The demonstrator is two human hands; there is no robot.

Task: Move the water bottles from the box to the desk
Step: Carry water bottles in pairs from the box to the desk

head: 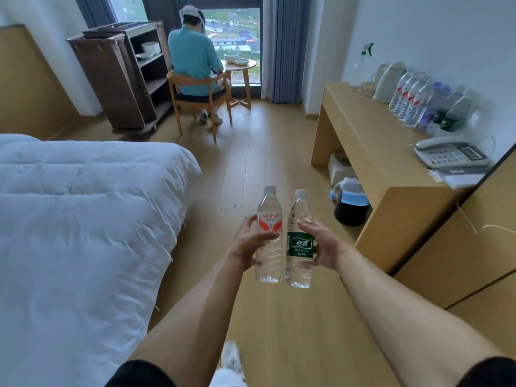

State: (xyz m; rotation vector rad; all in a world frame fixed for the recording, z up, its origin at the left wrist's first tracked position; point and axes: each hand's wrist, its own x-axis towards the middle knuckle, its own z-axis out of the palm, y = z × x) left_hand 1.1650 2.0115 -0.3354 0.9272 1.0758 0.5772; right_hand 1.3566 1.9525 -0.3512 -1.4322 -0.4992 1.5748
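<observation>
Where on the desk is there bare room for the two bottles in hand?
The desk's front strip, from its far end down to the phone, is bare. The wall side is crowded: kettles, a bottle row, then the phone and papers.

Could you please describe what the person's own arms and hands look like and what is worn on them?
Both forearms are bare from elbow to wrist. Short black sleeves cover the upper arms at the bottom edge. The left hand and right hand wear no gloves; no watch, ring or bracelet is visible.
</observation>
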